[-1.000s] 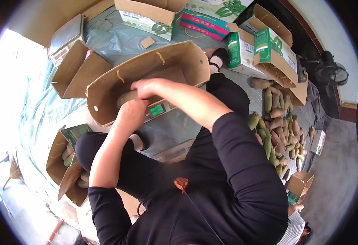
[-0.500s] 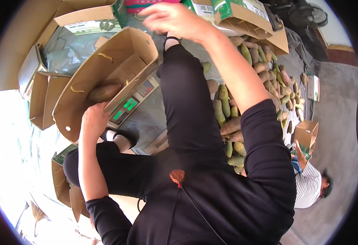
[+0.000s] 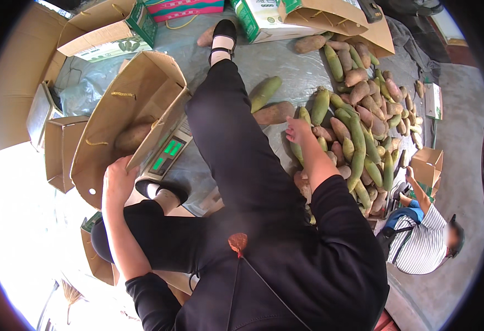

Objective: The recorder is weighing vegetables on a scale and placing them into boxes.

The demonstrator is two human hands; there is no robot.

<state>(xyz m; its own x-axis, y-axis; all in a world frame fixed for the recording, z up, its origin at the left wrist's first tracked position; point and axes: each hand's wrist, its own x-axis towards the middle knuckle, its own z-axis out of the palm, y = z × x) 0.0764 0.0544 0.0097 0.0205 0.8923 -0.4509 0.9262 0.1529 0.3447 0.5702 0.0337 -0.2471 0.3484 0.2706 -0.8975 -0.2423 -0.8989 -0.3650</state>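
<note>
My left hand [image 3: 119,179] grips the near rim of a tall, open cardboard box [image 3: 101,118], its fingers closed over the edge. Inside lies a brownish root vegetable [image 3: 134,137], and yellow cord handles show on the walls. The box sits on a weighing scale with a lit green display [image 3: 168,156]. My right hand [image 3: 298,131] reaches past my right knee to the left edge of a heap of long green radishes [image 3: 358,146] and brownish-pink roots. Its fingers are partly stretched out, with nothing seen in them. Nearest to it is a brownish root [image 3: 274,113].
Another green radish [image 3: 265,92] lies beyond my leg. Green-and-white cartons [image 3: 258,22] and a pink box [image 3: 184,6] stand at the far side. At the right, a person in a striped shirt [image 3: 421,243] works beside a small carton [image 3: 427,163]. A broom [image 3: 70,292] is at lower left.
My right hand has come down from above my far foot to the heap on the right. My left hand stays on the box rim. The view has shifted, showing more of the heap.
</note>
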